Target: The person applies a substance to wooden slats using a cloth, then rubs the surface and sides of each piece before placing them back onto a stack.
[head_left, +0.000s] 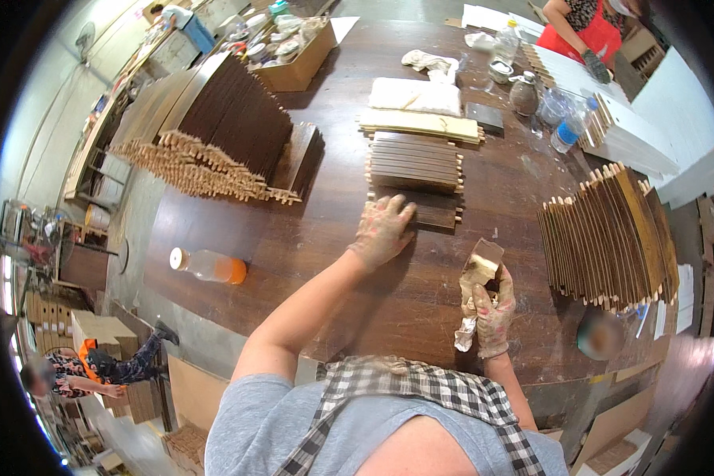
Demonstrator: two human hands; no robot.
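Note:
My left hand (385,228), in a stained thin glove, rests with its fingers apart on the left end of a dark brown wooden slat (432,213). Light dowel pins stick out from the slat's ends. Just beyond it lies a row of similar slats (414,159) set close together. My right hand (492,311), gloved too, is closed round a folded brown and tan sheet (481,266) above the table's near side. A crumpled whitish end (465,335) hangs below the fingers; its material is unclear.
On the brown table (293,278), stacks of pinned slats stand left (222,127) and right (611,238). A bottle of orange liquid (208,266) lies left. White cloth (415,97), a carton of odds and ends (293,67) and clear bottles (571,131) are farther back. A co-worker (583,36) works far right.

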